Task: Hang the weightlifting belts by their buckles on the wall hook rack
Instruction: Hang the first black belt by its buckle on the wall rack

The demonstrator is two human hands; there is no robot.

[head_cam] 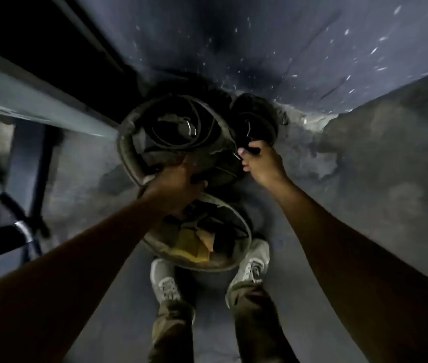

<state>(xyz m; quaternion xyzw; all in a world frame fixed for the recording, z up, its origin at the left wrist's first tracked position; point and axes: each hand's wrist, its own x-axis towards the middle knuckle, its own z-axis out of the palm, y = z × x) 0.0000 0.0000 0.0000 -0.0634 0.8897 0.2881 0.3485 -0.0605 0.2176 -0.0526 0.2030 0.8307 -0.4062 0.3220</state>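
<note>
While both hands grip: right hand (262,163) on black belt (254,119).

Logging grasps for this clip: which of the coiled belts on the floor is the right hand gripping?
The small black coiled belt at the far right of the pile: the right hand grips its near edge. The larger grey coils lie under the left hand.

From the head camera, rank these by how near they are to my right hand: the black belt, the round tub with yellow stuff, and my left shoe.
1. Black belt: gripped in the right hand.
2. Round tub: below, between the arms.
3. Left shoe: lowest, at the far left.
</note>
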